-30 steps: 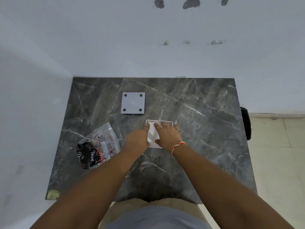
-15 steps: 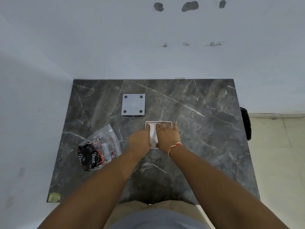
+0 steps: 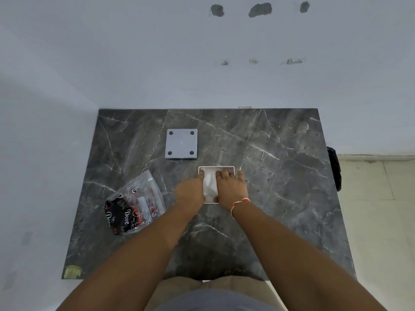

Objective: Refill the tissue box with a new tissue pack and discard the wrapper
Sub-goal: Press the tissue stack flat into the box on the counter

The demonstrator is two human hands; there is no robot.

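**A:** What lies under you, from the biggest thing down?

**B:** You stand at a dark grey marble-patterned table (image 3: 280,198) pushed against a pale wall. Both your forearms reach forward from the bottom of the view and converge near the table's middle. On the left part of the table lies a crumpled clear plastic wrapper with black and red print (image 3: 132,205), well apart from your hands. Further back sits a flat grey square plate with four dark round feet at its corners (image 3: 181,143), lying free on the table.

**A:** And the tissue box?

**B:** The white rectangular tissue box (image 3: 222,169) rests on the table just in front of you, between and under your hands, open side up. Only its far rim and a sliver of its near edge show. Inside it, a white stack of tissues (image 3: 210,185) is visible in the gap between your hands.

**A:** How are my hands set?

**B:** Your left hand (image 3: 189,193) lies palm down on the box's left side, fingers pointing away from you, tips at the far rim. Your right hand (image 3: 231,187), with a red and white thread at the wrist, lies flat over the right side, fingers spread onto the tissues. Both press down with fingers extended rather than gripping anything.
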